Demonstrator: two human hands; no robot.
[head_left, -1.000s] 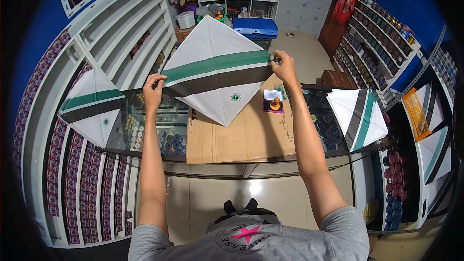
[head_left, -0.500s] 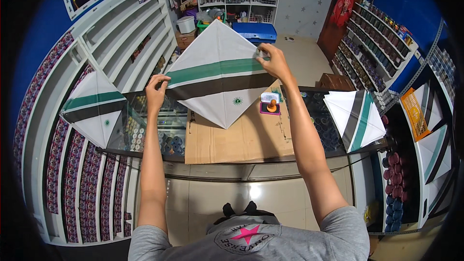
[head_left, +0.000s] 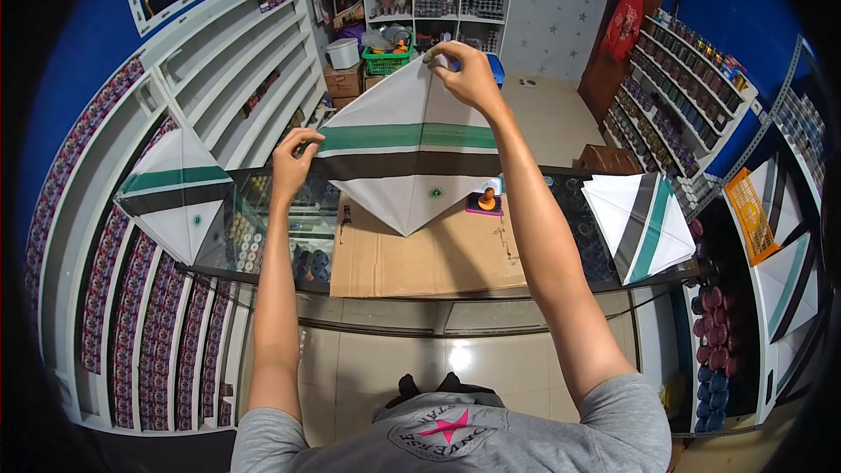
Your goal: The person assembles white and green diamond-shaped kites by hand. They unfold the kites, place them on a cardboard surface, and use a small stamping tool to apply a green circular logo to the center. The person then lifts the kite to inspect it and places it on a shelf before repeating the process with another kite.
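Observation:
A diamond-shaped white kite (head_left: 377,114) with a green and a black band is held up over the counter, with a small green stamped mark on its lower half. My left hand (head_left: 296,158) pinches its left corner. At its top corner my right hand (head_left: 462,74) closes its fingers on the edge. Beneath the kite lies a flat sheet of brown cardboard (head_left: 420,263). An orange-handled stamp (head_left: 488,199) rests on a pink-edged ink pad (head_left: 477,208), partly covered by the kite and my right forearm.
A stack of similar kites (head_left: 644,223) lies on the glass counter's right end, and another kite (head_left: 173,197) stands at its left. Shelves of thread spools (head_left: 670,92) line the right wall. An orange basket (head_left: 752,213) hangs at far right.
My right hand has moved from the kite's right corner up and left to its top corner. The left hand keeps the left corner and has shifted slightly right.

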